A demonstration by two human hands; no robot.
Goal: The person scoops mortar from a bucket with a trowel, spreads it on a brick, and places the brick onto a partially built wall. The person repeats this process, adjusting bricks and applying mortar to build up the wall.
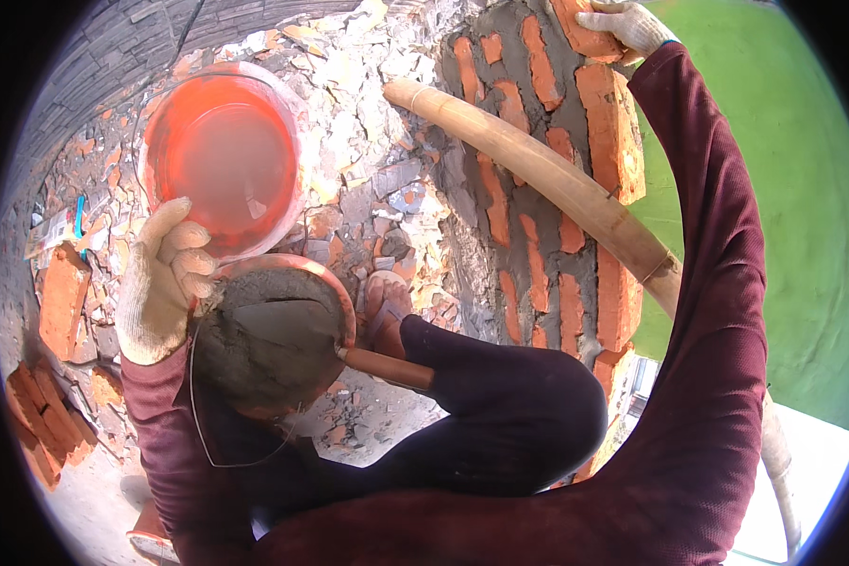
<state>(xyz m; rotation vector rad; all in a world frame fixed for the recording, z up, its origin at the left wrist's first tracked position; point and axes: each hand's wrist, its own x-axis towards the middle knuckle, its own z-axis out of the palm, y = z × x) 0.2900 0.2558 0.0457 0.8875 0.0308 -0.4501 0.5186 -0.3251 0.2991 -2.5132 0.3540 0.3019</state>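
My right hand, in a pale knit glove, reaches to the far end of the brick wall. Its fingers wrap the edge of an orange brick on the wall's outer row. My left hand, gloved too, hovers beside the mortar bucket, its fingers loosely bent and apart, with nothing seen in them. Grey mortar fills that bucket. A trowel lies in it, its blade sunk in the mortar and its wooden handle jutting over the rim toward my knee.
A red bucket of murky water stands beyond the mortar. A bamboo pole slants across the wall top under my right arm. Brick rubble covers the ground. Loose bricks lie at left; green sheeting spreads at right.
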